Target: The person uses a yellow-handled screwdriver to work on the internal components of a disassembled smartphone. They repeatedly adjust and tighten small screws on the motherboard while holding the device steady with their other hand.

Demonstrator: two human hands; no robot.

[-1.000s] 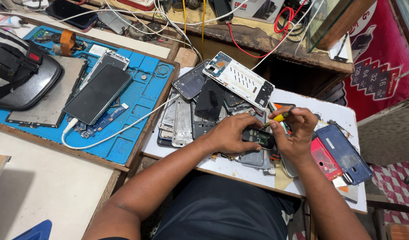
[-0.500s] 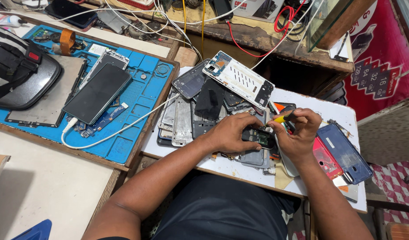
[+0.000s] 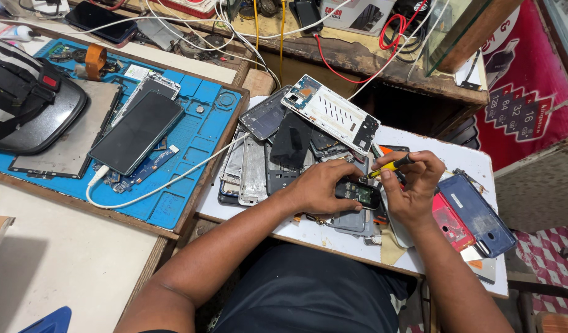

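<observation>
Two bare hands at work over a heap of phone parts, seen from the head camera. Left hand (image 3: 318, 185) curled down over a small dark phone body (image 3: 358, 193), fingers pressed on its near end and pinning it on top of the pile. Right hand (image 3: 413, 185) closed in a pinch round a yellow-handled screwdriver (image 3: 390, 165), black tip angled down toward the upper edge of that same body. Back cover already off, to judge by the bare greenish board showing inside; whether any screws are out cannot be told at this size. Still to come, apparently: whatever fastenings hold the board, since it sits in its frame and nothing lies lifted beside it.

Around the hands, on the white tabletop (image 3: 456, 157): grey and silver back shells (image 3: 253, 169) stacked to the left, a white mid-frame (image 3: 333, 114) propped across the top of the heap, a blue phone back (image 3: 475, 213) and a red one (image 3: 447, 222) just to the right. Farther left, a blue repair mat (image 3: 191, 129) carrying a dark screen panel (image 3: 136, 132), a small circuit board and a white cable (image 3: 166, 182) trailing toward the pile. Beyond, a worn wooden bench strewn with red, yellow and white wires.
</observation>
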